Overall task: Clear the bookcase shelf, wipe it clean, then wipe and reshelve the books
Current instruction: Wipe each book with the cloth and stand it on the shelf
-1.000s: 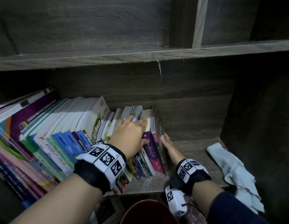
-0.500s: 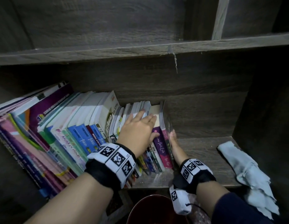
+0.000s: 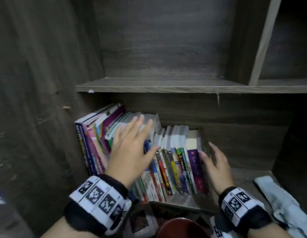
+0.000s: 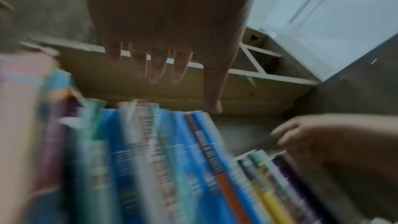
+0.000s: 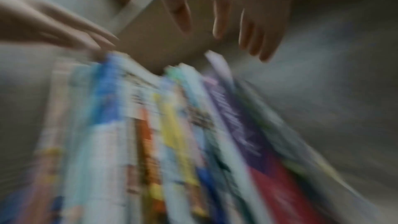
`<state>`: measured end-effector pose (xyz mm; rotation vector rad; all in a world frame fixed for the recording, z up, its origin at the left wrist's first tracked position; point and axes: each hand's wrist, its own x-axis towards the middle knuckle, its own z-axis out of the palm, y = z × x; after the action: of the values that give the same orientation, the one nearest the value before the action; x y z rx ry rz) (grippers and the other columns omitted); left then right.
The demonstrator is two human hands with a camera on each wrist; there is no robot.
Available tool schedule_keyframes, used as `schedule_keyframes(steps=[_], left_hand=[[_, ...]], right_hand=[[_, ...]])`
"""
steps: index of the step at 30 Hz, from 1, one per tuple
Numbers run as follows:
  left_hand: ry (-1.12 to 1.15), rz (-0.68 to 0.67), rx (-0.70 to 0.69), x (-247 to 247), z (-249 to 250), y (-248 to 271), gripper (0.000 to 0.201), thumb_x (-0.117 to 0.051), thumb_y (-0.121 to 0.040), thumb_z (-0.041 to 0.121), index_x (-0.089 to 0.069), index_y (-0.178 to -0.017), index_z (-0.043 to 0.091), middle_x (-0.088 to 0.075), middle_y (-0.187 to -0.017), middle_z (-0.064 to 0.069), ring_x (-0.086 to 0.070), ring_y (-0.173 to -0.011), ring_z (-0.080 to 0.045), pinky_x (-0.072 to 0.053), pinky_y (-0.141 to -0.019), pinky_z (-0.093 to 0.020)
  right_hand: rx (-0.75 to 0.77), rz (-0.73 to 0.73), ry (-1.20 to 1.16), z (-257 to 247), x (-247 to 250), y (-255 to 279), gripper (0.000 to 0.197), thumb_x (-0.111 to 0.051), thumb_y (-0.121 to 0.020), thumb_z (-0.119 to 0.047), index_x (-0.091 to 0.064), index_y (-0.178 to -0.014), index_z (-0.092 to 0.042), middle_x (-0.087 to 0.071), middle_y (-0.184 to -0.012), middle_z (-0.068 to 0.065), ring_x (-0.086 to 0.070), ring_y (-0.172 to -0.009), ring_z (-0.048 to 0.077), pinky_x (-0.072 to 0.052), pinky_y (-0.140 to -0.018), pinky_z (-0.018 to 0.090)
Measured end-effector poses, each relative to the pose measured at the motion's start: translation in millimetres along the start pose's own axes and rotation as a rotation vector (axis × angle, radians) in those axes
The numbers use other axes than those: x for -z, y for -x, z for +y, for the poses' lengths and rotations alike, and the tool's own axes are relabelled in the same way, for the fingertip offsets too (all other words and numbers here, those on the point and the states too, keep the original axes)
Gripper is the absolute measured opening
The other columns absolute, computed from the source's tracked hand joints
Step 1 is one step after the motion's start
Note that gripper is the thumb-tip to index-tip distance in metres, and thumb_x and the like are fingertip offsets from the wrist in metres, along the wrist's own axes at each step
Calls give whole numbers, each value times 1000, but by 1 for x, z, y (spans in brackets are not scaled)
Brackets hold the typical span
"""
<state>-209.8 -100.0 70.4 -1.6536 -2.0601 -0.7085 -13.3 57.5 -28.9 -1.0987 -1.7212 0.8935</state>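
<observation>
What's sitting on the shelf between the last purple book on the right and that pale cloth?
Between the purple book and the cloth, the head view shows the right hand, fingers straight beside the book, then a bare stretch of shelf. Nothing else lies there.

both arms reach forward; left hand (image 3: 130,154) flat with fingers (image 3: 139,125) spread, right hand (image 3: 216,166) loose and relaxed, nothing gripped

Dark red rounded object (image 3: 181,228) at the bottom edge, below the shelf front, partly cut off
</observation>
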Motion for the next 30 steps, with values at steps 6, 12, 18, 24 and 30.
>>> schedule_keyframes(steps=[6, 12, 18, 24, 30], left_hand=[[-343, -264, 87, 4, -71, 17, 116, -85, -56, 56, -32, -150, 14, -37, -153, -11, -31, -143, -27, 7, -119, -40], [-361, -89, -54, -5, -89, 18, 96, -82, -53, 53, -55, -134, 9, -60, -131, -10, -55, -126, -29, -9, -117, -44], [-299, -121, -79, -14, -102, 18, 88, -41, -75, 73, -49, -139, 14, -57, -134, -5, -49, -131, -26, -2, -119, -43], [-215, -32, -102, -19, -106, 17, 82, -55, -72, 63, -50, -138, 14, -58, -132, -4, -50, -130, -26, 0, -118, -41], [-144, -23, -123, -19, -111, 13, 79, -58, -72, 57, -50, -139, 17, -58, -132, -2, -48, -131, -24, 7, -119, -35]], right_hand=[[209, -218, 132, -62, -61, 57, 35, -68, -85, -16, -57, -118, -21, -57, -99, -3, -58, -85, 10, -45, -76, 17], [-129, -334, 315, -47, -110, 80, 63, -59, -92, -41, -30, -142, -18, -49, -138, 3, -52, -121, 19, -44, -96, 30], [47, -157, 206, -35, -119, 81, 51, -43, -90, -55, -40, -137, -33, -41, -119, -3, -47, -91, 7, -39, -77, 22], [190, 17, 194, -22, -129, 63, 35, -54, -91, -42, -58, -119, -23, -42, -100, -8, -49, -88, 14, -45, -77, 30], [170, 107, 139, -17, -149, 62, 35, -52, -89, -48, -59, -115, -26, -51, -101, -4, -55, -91, 17, -52, -74, 36]])
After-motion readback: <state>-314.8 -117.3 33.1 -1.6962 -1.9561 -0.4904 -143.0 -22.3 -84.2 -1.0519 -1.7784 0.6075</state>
